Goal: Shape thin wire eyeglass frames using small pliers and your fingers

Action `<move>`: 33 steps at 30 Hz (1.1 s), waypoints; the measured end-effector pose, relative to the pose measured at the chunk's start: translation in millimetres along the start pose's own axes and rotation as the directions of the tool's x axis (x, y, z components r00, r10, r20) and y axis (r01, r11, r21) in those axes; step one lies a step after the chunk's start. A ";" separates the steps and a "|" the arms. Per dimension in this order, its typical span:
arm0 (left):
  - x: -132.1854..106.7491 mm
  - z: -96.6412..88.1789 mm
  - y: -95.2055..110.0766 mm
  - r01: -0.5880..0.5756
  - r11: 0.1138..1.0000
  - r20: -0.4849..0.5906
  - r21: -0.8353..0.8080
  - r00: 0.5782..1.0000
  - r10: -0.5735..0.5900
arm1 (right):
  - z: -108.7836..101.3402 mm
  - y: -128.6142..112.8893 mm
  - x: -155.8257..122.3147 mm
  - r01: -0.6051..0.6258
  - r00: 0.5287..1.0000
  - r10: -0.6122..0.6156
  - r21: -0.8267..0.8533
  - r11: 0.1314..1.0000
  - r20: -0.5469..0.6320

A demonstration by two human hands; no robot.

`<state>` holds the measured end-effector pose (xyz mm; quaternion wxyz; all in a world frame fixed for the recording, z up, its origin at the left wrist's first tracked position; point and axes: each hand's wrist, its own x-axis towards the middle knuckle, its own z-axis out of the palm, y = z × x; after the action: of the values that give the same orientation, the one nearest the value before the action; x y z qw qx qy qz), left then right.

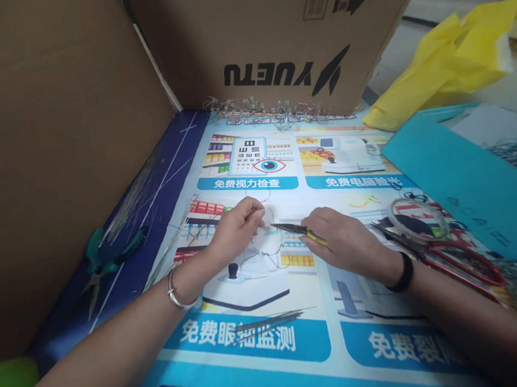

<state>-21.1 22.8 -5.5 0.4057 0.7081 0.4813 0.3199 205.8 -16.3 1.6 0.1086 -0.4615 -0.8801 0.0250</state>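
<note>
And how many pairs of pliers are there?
2 in view: black-and-yellow pliers in the right hand, and teal-handled pliers lying at left on the blue surface.

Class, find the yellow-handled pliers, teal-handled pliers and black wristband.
Yellow-handled pliers (293, 228): head view, dark nose.
Teal-handled pliers (98, 269): head view, near the pivot.
Black wristband (407, 270): head view, outer surface.
</note>
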 end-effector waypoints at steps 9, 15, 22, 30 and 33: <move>4.3 -9.0 -2.2 -0.204 0.901 -0.125 0.382 0.955 0.269 | -2.3 15.2 1.6 -0.019 0.994 0.026 0.065 0.998 -0.110; -3.0 -33.4 19.4 -0.354 0.786 0.283 0.507 0.930 0.236 | 0.5 6.3 5.5 0.009 0.999 -0.009 -0.001 1.000 -0.041; -13.0 -29.9 20.9 -0.392 0.691 0.494 0.607 0.867 0.058 | 0.0 -2.2 8.5 0.006 1.000 -0.005 -0.106 0.994 0.011; -11.2 -27.4 18.9 -0.442 0.604 0.560 0.663 0.829 -0.008 | -0.5 -4.2 7.7 0.013 1.000 -0.009 -0.172 0.985 0.021; -8.9 -31.3 17.9 -0.449 0.610 0.564 0.653 0.826 0.004 | 4.6 -1.4 7.0 0.015 1.000 -0.016 -0.147 0.989 -0.010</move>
<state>-42.9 19.1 24.3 0.1342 0.9262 0.3469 -0.0622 199.9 -11.1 -1.5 0.0794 -0.4615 -0.8825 -0.0435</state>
